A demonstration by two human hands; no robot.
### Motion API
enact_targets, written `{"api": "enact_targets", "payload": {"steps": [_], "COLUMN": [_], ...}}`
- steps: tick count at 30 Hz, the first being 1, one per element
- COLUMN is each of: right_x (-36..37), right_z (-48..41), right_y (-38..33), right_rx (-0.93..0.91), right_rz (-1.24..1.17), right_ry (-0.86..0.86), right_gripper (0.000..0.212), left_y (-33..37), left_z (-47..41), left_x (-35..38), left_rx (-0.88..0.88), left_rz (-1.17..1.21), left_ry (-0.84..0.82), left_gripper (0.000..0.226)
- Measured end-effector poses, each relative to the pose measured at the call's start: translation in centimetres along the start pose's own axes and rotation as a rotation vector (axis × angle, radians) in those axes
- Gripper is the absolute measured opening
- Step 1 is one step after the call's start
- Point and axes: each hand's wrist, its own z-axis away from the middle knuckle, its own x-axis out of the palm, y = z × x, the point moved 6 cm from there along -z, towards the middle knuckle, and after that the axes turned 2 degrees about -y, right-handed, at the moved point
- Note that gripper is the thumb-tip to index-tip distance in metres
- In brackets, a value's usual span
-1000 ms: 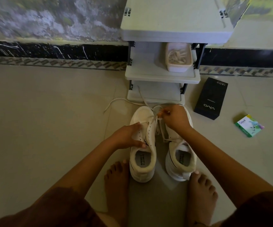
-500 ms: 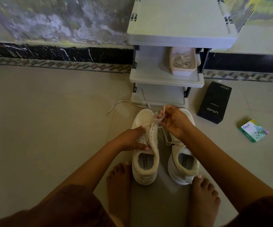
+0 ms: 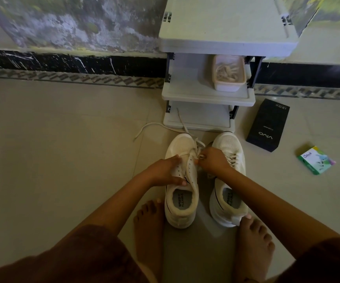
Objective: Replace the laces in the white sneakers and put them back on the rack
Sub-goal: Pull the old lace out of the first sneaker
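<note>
Now crouched barefoot on the tiled floor [image 3: 63,139] just in front of the rack [image 3: 208,92], with both white sneakers side by side, toes toward its lowest shelf. Left sneaker [image 3: 182,180] gripped by the left hand [image 3: 165,170], fingers curled over the eyelet flap and thumb pressed down near the collar. Right hand [image 3: 212,161] lower than half a second ago, no longer lifted above the toe but down at the tongue of the left sneaker, fingertips pinching the lace [image 3: 198,149] tight. Loose end of that lace trailing off past the toe, up against the rack's bottom shelf and out to the left of the rack across the floor, much as before. Right sneaker [image 3: 228,180] standing untouched beside its mate, more of its toe showing than a moment ago, laces already threaded through it. Heels of both sneakers near the bare toes. On the rack's middle shelf, a pale tub [image 3: 229,73] of small pieces, too blurred to tell what. To the right of the rack, lying flat on the floor, a black phone box [image 3: 268,125]; further right again, well apart from the rack, a small green carton [image 3: 316,160].
</note>
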Motion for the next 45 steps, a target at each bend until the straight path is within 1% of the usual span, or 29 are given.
{"api": "enact_targets", "payload": {"steps": [2, 4, 6, 8, 9, 12, 13, 14, 16, 17, 20, 22, 24, 25, 26, 28, 29, 31, 34, 36, 37, 39, 41, 43, 45], "right_x": [-0.3, -1.2, -2.3, -3.3, -3.7, -5.4, -6.1, -6.5, -6.5, -5.9, -3.9, -2.8, -2.0, -1.6, -1.2, -0.4, -0.3, -0.6, -1.8, -2.9, -3.5, -5.1, -6.8, -8.1, -8.4], "right_z": [0.1, 0.4, 1.2, 2.1, 2.5, 3.6, 3.7, 3.7, 3.4, 3.1, 1.8, 1.2, 0.9, 0.9, 0.8, 0.9, 0.8, 0.6, 0.8, 1.1, 1.5, 2.3, 3.1, 3.7, 3.8], "right_y": [0.0, -0.2, -0.6, -1.2, -1.9, -4.0, -4.5, -5.0, -5.5, -5.3, -3.1, -1.4, -0.1, 0.4, 0.7, 0.7, 0.5, 0.1, -0.4, -0.7, -1.1, -2.1, -3.0, -4.1, -4.9], "right_rx": [-0.044, -0.106, -0.158, -0.193, -0.217, -0.307, -0.313, -0.306, -0.241, -0.178, 0.022, 0.043, 0.035, 0.042, 0.046, 0.038, 0.015, -0.037, -0.124, -0.219, -0.286, -0.413, -0.479, -0.502, -0.499], "right_rz": [-0.043, -0.094, -0.234, -0.456, -0.599, -1.191, -1.327, -1.391, -1.355, -1.259, -0.77, -0.465, -0.184, -0.086, -0.04, -0.048, -0.045, -0.008, 0.024, 0.051, 0.015, -0.156, -0.418, -0.722, -0.958], "right_ry": [0.006, 0.078, 0.151, 0.167, 0.14, -0.014, -0.064, -0.103, -0.15, -0.146, -0.047, 0.005, 0.011, -0.019, -0.06, -0.123, -0.116, -0.043, 0.085, 0.193, 0.243, 0.314, 0.303, 0.193, 0.079], "right_gripper": [0.017, 0.018, 0.019, 0.021, 0.022, 0.021, 0.022, 0.023, 0.023, 0.022, 0.018, 0.013, 0.024, 0.03, 0.034, 0.032, 0.028, 0.022, 0.021, 0.02, 0.02, 0.023, 0.027, 0.023, 0.021], "left_y": [0.0, 0.0, 0.0, 0.1, 0.2, 0.4, 0.4, 0.4, 0.2, 0.2, 0.2, 0.0, -0.1, 0.0, 0.1, 0.1, 0.2, 0.2, 0.2, 0.3, 0.3, 0.2, 0.1, 0.1, 0.1], "left_z": [0.0, 0.1, 0.1, 0.1, 0.1, 0.1, 0.1, 0.1, 0.1, 0.1, 0.1, 0.1, 0.1, 0.1, 0.1, 0.2, 0.2, 0.3, 0.4, 0.3, 0.3, 0.3, 0.2, 0.2, 0.3], "left_x": [0.0, 0.1, 0.2, 0.2, 0.2, 0.1, 0.1, 0.2, 0.2, 0.2, 0.4, 0.4, 0.5, 0.5, 0.5, 0.4, 0.4, 0.4, 0.3, 0.3, 0.3, 0.4, 0.4, 0.4, 0.4], "left_rx": [0.001, 0.002, -0.001, 0.004, 0.009, 0.024, 0.027, 0.025, 0.017, 0.015, 0.007, 0.0, 0.001, 0.003, 0.005, 0.006, 0.006, 0.006, 0.009, 0.018, 0.02, 0.017, 0.016, 0.017, 0.014], "left_rz": [0.0, 0.0, 0.01, 0.01, 0.005, -0.017, -0.02, -0.022, -0.021, -0.022, -0.024, 0.0, 0.012, 0.011, 0.01, 0.01, 0.015, 0.027, 0.015, 0.015, 0.023, 0.032, 0.022, 0.016, 0.022], "left_ry": [-0.003, -0.002, 0.001, 0.004, 0.004, 0.004, 0.004, 0.002, -0.002, -0.002, -0.01, -0.006, -0.003, -0.003, -0.001, 0.001, 0.0, 0.004, 0.002, 0.002, 0.003, -0.001, -0.006, -0.011, -0.01], "left_gripper": [0.092, 0.092, 0.092, 0.092, 0.091, 0.088, 0.088, 0.088, 0.09, 0.09, 0.092, 0.092, 0.092, 0.092, 0.092, 0.091, 0.091, 0.091, 0.092, 0.091, 0.091, 0.092, 0.092, 0.092, 0.092]}}
